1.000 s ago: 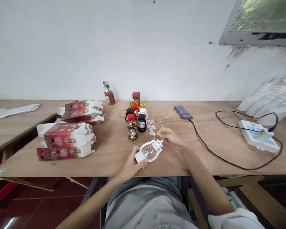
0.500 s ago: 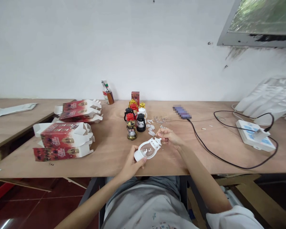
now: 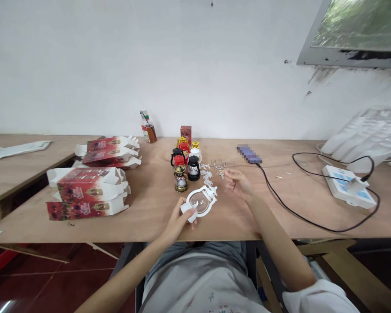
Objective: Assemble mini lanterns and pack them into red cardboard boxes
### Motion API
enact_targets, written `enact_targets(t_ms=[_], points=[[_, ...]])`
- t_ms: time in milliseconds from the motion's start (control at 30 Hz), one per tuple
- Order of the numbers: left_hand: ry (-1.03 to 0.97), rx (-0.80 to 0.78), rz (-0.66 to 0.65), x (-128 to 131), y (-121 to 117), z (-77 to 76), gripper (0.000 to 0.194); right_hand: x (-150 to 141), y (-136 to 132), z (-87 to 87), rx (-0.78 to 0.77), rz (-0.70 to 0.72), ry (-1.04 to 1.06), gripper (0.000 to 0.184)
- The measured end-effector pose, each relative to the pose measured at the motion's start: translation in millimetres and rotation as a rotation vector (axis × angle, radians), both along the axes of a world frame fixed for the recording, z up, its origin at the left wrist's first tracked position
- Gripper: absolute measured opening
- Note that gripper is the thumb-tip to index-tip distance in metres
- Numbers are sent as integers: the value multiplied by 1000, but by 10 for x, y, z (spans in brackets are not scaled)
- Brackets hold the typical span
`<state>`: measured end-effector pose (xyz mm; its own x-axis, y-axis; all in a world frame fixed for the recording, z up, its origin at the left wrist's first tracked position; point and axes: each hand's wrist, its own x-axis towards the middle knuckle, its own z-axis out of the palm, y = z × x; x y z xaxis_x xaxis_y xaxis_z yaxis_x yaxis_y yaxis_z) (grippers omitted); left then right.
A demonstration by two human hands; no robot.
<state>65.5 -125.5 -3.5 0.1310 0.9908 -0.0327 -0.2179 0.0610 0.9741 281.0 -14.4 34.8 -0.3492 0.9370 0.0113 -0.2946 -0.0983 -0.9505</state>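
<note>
My left hand grips a small white lantern by its base, tilted with the top pointing up and to the right. Its clear globe faces me. My right hand is apart from the lantern, to its right, with thumb and fingertips pinched; whatever is in them is too small to make out. Just beyond that hand lie small metal pieces and several flat white plastic pieces. Behind the held lantern stand a black lantern, a bronze-coloured lantern and other red, gold and white ones.
Red printed cartons lie folded open at the left. A bottle of brown liquid stands by the wall. To the right are a phone on a black cable, a white power strip and stacked white plastic packs.
My right hand has moved away from the lantern's top, to the right. The lantern in my left hand has shifted slightly left and turned its globe more towards me.
</note>
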Motion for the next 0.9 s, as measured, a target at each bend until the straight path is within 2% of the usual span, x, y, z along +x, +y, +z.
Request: enact_targets(t_ms=[67, 133, 200, 233, 333, 400, 633, 900], points=[[-38, -15, 14, 1, 0, 8, 45, 115, 176, -5, 141, -311, -53, 22], [-50, -17, 13, 0, -4, 12, 44, 232, 379, -23, 319, -632, -238, 17], [-42, -12, 4, -8, -7, 8, 43, 322, 564, -63, 476, -814, -544, 15], [-36, -8, 1, -13, -7, 1, 43, 349, 639, -91, 541, -835, -722, 17], [-18, 7, 5, -28, 0, -30, 41, 351, 777, -192, 652, -714, -1265, 26], [-11, 16, 11, -32, 5, -46, 41, 303, 811, -255, 663, -608, -1463, 29], [-7, 29, 28, -11, -11, -17, 43, 194, 859, -357, 663, -379, -1545, 23], [10, 31, 31, -17, -1, -20, 42, 159, 960, -335, 653, -307, -1546, 34]])
